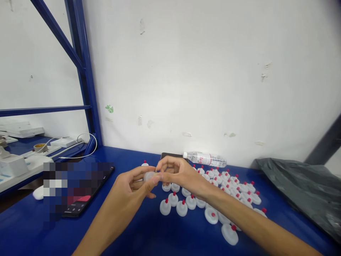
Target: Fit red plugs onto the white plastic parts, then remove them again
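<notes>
Both hands meet above the blue table (pixel 149 231). My left hand (pixel 133 186) pinches a small white plastic cap (pixel 149 175) between thumb and fingers. My right hand (pixel 177 174) is closed in a pinch against the same cap from the right; what its fingertips hold is too small to make out. Just beyond and below the hands, several white caps with red tips (pixel 181 208) stand in loose rows on the table.
A phone (pixel 85 197) lies at the left. A clear water bottle (pixel 205 158) lies on its side by the white wall. Dark grey plastic sheeting (pixel 301 186) covers the right end. Blue shelf posts (pixel 85 74) and white cabled devices (pixel 64 142) stand at left.
</notes>
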Demonstrator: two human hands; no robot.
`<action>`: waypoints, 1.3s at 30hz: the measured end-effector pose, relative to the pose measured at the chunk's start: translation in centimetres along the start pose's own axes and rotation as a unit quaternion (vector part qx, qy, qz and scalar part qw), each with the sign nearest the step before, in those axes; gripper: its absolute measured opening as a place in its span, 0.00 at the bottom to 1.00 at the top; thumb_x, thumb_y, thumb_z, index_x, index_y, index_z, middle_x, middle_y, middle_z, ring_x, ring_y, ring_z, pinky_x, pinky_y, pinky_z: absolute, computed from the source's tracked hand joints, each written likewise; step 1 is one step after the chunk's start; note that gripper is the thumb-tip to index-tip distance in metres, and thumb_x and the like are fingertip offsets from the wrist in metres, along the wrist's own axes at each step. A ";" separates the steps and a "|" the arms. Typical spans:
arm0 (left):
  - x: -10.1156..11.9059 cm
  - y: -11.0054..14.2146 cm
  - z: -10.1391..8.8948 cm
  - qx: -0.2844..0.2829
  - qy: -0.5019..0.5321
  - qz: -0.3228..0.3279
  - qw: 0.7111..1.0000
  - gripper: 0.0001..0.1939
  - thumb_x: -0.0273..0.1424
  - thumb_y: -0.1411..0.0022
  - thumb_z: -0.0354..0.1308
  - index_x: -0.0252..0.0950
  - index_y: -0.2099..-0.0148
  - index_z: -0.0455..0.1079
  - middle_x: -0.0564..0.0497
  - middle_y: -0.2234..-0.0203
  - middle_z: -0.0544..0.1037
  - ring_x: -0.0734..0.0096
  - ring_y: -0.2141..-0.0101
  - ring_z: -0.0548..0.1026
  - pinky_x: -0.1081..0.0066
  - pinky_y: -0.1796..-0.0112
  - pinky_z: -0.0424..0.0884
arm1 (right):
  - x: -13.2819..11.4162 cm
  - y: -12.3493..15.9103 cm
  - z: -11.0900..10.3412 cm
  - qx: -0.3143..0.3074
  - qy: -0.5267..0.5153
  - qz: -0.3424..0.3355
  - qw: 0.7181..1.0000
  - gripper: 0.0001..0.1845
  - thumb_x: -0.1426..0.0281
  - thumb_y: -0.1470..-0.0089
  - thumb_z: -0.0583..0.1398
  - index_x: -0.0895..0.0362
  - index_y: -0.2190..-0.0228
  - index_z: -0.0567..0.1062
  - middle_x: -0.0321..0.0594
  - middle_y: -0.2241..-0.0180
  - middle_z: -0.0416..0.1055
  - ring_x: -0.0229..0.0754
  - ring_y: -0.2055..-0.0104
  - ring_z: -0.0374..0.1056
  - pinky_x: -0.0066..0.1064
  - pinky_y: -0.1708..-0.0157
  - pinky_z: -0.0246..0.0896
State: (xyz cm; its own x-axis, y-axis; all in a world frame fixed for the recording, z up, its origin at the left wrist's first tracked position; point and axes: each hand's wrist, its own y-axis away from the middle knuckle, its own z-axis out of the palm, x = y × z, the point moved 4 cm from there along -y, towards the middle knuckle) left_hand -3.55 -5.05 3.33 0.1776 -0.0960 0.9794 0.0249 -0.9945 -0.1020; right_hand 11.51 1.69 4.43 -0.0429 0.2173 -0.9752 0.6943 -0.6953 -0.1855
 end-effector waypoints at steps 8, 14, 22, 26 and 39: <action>0.6 0.0 -0.1 -0.033 0.018 0.007 0.999 0.26 0.46 0.41 0.65 0.33 0.48 0.76 0.45 0.59 0.85 0.57 0.59 0.83 0.70 0.70 0.80 | 0.5 -0.1 0.3 -0.048 -0.031 0.000 0.998 0.20 0.54 0.40 0.63 0.59 0.65 0.81 0.38 0.71 0.75 0.35 0.69 0.72 0.26 0.66 0.65; 0.8 0.6 -0.7 0.049 0.008 -0.007 0.999 0.23 0.45 0.47 0.68 0.32 0.55 0.78 0.46 0.70 0.85 0.54 0.67 0.84 0.73 0.80 0.75 | -1.5 0.5 -0.2 -0.016 0.058 -0.043 0.997 0.14 0.60 0.34 0.59 0.54 0.54 0.78 0.39 0.63 0.75 0.34 0.70 0.70 0.28 0.68 0.64; 0.6 0.1 0.3 -0.010 -0.008 0.007 1.000 0.31 0.50 0.44 0.64 0.34 0.46 0.71 0.43 0.62 0.84 0.58 0.69 0.83 0.71 0.78 0.77 | -2.7 1.3 1.0 0.005 0.238 -0.139 0.961 0.05 0.72 0.48 0.69 0.54 0.66 0.80 0.32 0.68 0.69 0.30 0.72 0.65 0.25 0.70 0.61; -1.0 -0.6 -0.1 0.060 -0.170 0.043 0.983 0.32 0.51 0.34 0.51 0.40 0.34 0.60 0.40 0.49 0.79 0.50 0.53 0.81 0.58 0.64 0.82 | -2.3 0.5 -1.5 0.069 0.281 -0.121 0.949 0.05 0.67 0.42 0.65 0.54 0.64 0.79 0.33 0.68 0.74 0.33 0.72 0.68 0.26 0.71 0.63; -6.9 -1.4 -0.3 -0.025 -0.667 0.061 0.742 0.44 0.11 0.45 0.40 0.38 0.28 0.52 0.41 0.30 0.57 0.47 0.33 0.59 0.52 0.46 0.73 | 3.6 -1.0 -9.6 0.060 0.506 0.036 0.860 0.08 0.65 0.46 0.67 0.55 0.64 0.81 0.39 0.67 0.81 0.43 0.68 0.76 0.30 0.70 0.66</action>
State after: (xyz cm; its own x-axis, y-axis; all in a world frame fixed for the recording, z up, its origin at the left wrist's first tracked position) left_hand -5.09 -3.01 -3.24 0.9923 -0.0910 -0.0835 -0.1018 -0.9855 -0.1360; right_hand 17.59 9.74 2.22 0.6857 0.6134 -0.3920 0.5870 -0.7843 -0.2007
